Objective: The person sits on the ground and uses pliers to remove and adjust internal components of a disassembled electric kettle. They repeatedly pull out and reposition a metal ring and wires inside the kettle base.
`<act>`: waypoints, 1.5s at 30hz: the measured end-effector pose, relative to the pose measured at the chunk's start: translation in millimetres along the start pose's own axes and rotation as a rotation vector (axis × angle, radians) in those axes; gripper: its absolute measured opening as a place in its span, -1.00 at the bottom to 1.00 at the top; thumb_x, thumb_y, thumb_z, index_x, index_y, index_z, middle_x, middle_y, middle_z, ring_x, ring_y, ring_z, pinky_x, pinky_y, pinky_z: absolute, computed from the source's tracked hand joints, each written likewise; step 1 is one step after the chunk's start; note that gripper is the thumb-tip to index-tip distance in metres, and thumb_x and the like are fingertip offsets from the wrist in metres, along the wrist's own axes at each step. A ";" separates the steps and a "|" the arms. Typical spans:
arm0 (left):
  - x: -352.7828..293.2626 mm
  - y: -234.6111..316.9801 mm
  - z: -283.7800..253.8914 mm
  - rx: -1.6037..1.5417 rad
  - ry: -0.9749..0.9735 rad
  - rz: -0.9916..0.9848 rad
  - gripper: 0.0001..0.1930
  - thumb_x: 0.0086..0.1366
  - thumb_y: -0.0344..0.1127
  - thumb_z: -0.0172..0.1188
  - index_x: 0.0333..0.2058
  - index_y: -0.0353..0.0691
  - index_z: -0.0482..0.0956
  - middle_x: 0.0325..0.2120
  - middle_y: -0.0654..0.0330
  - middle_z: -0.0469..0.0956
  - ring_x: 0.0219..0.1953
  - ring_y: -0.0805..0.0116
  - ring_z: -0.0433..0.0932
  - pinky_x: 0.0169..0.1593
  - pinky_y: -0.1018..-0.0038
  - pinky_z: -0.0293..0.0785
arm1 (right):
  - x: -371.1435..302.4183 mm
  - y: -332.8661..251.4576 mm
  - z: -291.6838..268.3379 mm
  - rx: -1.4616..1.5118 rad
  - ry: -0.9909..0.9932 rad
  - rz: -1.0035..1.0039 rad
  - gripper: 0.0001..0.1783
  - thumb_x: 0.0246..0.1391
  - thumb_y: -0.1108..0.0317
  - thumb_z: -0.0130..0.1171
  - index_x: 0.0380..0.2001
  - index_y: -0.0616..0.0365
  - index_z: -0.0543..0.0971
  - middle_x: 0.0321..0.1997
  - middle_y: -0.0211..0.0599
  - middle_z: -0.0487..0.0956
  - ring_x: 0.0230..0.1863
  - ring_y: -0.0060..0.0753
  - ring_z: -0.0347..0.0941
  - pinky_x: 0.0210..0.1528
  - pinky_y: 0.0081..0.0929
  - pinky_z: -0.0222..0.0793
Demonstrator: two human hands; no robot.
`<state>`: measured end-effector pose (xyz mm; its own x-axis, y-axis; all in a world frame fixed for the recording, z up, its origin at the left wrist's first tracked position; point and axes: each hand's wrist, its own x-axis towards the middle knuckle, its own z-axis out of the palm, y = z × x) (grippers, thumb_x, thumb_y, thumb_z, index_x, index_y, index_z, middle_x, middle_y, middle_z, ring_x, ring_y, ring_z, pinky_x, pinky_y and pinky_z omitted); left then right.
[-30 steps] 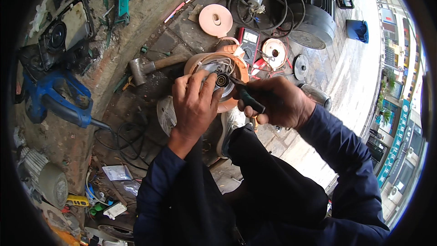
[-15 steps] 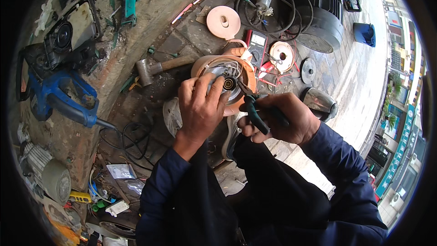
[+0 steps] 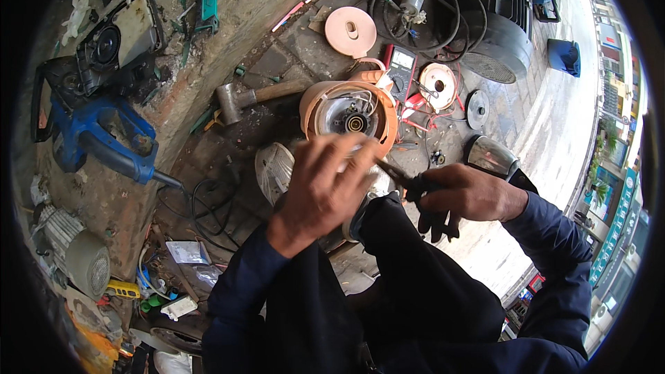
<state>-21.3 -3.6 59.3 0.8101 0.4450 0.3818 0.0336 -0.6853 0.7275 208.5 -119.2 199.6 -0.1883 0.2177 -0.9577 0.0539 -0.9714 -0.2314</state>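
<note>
An orange plastic appliance body [image 3: 309, 107] with a handle stands before me, its round end facing up. Inside it is a metal plate with a black round socket [image 3: 356, 122] and white wires. My left hand [image 3: 329, 190] is over the near side of this body, fingers stretched and slightly blurred, with nothing visible in them. In my right hand [image 3: 471, 194] is a pair of pliers [image 3: 414, 183] with dark handles. Their tip points toward my left fingertips; whether they touch, I cannot tell. The jaws' contents, if any, are too small to make out.
A mallet [image 3: 232, 102] lies left of the body. Behind it are a pink lid [image 3: 351, 31], a red multimeter [image 3: 400, 66] and a round base [image 3: 438, 86]. A large motor [image 3: 495, 45] stands far right, a blue power tool [image 3: 118, 135] left, a shiny metal cup [image 3: 492, 156] right.
My left hand has come off the black socket and moved nearer to me, uncovering it. The pliers have drawn back from the socket, down and right with my right hand.
</note>
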 end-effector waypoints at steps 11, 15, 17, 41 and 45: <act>-2.8 12.8 -1.4 -0.217 -0.152 0.017 -0.57 0.19 -0.44 0.52 0.05 -0.40 0.75 -0.15 0.03 0.72 -0.15 0.08 0.72 -0.08 0.24 0.70 | -29.5 1.8 11.8 -0.049 0.300 -0.429 -0.38 0.34 0.38 0.40 0.38 0.39 0.52 0.04 -0.09 0.76 -0.10 -0.46 0.68 -0.07 -0.43 0.59; -3.7 17.3 5.9 -0.268 -0.080 -0.087 -0.60 0.20 -0.48 0.50 0.04 -0.37 0.74 -0.24 0.10 0.72 -0.24 0.14 0.66 -0.09 0.28 0.67 | -8.6 17.3 42.8 0.288 0.680 -0.757 -0.34 0.25 0.11 0.60 0.23 0.33 0.60 0.09 -0.29 0.64 0.00 -0.54 0.52 0.14 -0.54 0.41; -2.4 19.4 10.4 -0.270 -0.057 -0.095 -0.61 0.20 -0.46 0.53 0.01 -0.36 0.73 -0.28 0.10 0.70 -0.25 0.13 0.66 -0.14 0.24 0.65 | 14.0 23.1 55.5 0.460 0.850 -0.858 -0.40 0.23 0.11 0.63 0.14 0.28 0.62 0.06 -0.32 0.63 0.05 -0.50 0.52 0.21 -0.47 0.40; -0.9 -21.5 37.4 0.118 0.039 -0.175 -0.52 0.15 -0.44 0.58 0.08 -0.19 0.72 0.07 0.17 0.66 0.11 -0.01 0.56 0.20 0.09 0.53 | 75.4 32.0 9.7 0.442 0.514 -1.250 -0.65 0.44 0.53 0.24 0.23 0.31 0.56 0.22 -0.11 0.68 0.25 -0.35 0.62 0.31 -0.38 0.53; -2.8 -23.2 40.3 0.146 0.037 -0.179 -0.53 0.16 -0.41 0.58 0.08 -0.18 0.72 0.05 0.21 0.67 0.11 0.02 0.57 0.19 0.11 0.51 | 84.4 26.5 6.3 0.386 0.480 -1.225 -0.64 0.41 0.59 0.20 0.24 0.33 0.58 0.24 -0.10 0.69 0.24 -0.31 0.61 0.34 -0.34 0.50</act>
<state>-0.7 -12.2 18.4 0.7618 0.5861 0.2761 0.2615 -0.6680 0.6967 187.8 -127.2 113.8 0.4420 0.8827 -0.1598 -0.1886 -0.0827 -0.9786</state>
